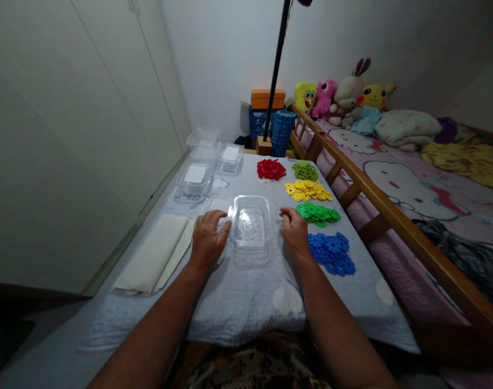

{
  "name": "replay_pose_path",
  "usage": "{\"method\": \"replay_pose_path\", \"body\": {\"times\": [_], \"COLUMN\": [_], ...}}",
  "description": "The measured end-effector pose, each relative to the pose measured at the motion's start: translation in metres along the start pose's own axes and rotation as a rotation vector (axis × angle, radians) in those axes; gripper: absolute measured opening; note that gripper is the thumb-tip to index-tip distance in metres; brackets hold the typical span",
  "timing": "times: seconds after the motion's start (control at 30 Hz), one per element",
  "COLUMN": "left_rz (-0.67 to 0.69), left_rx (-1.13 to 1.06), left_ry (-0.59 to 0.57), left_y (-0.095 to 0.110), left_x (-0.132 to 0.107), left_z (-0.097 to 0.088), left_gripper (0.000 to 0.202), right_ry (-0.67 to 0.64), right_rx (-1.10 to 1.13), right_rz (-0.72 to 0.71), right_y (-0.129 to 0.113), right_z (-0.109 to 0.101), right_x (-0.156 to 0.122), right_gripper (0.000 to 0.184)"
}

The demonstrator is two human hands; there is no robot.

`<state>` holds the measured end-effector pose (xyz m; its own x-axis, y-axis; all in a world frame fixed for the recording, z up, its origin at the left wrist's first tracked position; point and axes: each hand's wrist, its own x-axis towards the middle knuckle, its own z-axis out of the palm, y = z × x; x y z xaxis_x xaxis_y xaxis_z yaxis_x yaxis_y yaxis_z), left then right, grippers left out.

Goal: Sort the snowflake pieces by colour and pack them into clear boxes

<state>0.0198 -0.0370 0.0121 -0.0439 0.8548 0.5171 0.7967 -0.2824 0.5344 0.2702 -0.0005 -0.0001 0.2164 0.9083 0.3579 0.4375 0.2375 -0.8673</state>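
A clear plastic container [251, 224] sits empty on the light blue cloth [238, 292] in front of me. My left hand [208, 237] rests palm down at its left side, fingers touching the rim and lying loosely apart. My right hand [294, 229] rests just right of the container, fingers curled, holding nothing that I can see. Piles of flat plastic pieces lie to the right: red [271, 169], dark green [305, 170], yellow [307, 190], bright green [318, 214] and blue [332, 253], the blue pile nearest my right hand.
Several more clear containers [206, 156] stand at the far left of the cloth. A folded cream cloth [155, 254] lies to the left. A wooden bed rail [392, 216] runs along the right, with plush toys [339, 94] behind. A black pole [275, 70] rises at the back.
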Motion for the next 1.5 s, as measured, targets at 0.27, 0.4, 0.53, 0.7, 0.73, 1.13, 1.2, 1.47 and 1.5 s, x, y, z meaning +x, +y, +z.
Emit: {"method": "replay_pose_path", "body": {"times": [0.27, 0.4, 0.53, 0.7, 0.73, 1.13, 1.2, 1.47, 1.5], "left_rz": [-0.062, -0.07, -0.068, -0.067, -0.07, -0.057, -0.06, -0.095, -0.1], "left_rx": [-0.168, -0.2, -0.205, -0.203, -0.204, -0.219, -0.208, -0.24, -0.244], "left_ry": [-0.105, -0.126, -0.127, -0.146, -0.151, -0.167, -0.18, -0.184, -0.182], "left_y": [0.012, 0.011, 0.01, 0.009, 0.01, 0.012, 0.012, 0.014, 0.014], "left_x": [-0.006, -0.006, -0.007, -0.008, -0.008, -0.008, -0.008, -0.01, -0.01], "left_z": [0.001, 0.001, 0.002, 0.002, 0.002, 0.004, 0.004, 0.003, 0.003], "left_gripper": [0.031, 0.031, 0.032, 0.034, 0.035, 0.036, 0.035, 0.034, 0.034], "right_ry": [-0.22, -0.232, -0.25, -0.277, -0.28, -0.048, -0.087, -0.148, -0.146], "right_rx": [-0.359, -0.459, -0.498, -0.419, -0.401, -0.837, -0.881, -0.886, -0.884], "right_rz": [-0.047, -0.075, -0.08, -0.099, -0.11, -0.028, 0.013, -0.05, -0.064], "right_y": [0.015, 0.018, 0.014, 0.001, -0.002, 0.048, 0.058, 0.05, 0.047], "right_z": [-0.005, -0.002, -0.001, -0.014, -0.021, -0.153, -0.153, -0.128, -0.126], "right_x": [0.007, 0.009, 0.011, 0.006, 0.005, -0.019, -0.026, -0.036, -0.037], "right_gripper": [0.038, 0.042, 0.042, 0.039, 0.036, 0.053, 0.06, 0.052, 0.049]}}
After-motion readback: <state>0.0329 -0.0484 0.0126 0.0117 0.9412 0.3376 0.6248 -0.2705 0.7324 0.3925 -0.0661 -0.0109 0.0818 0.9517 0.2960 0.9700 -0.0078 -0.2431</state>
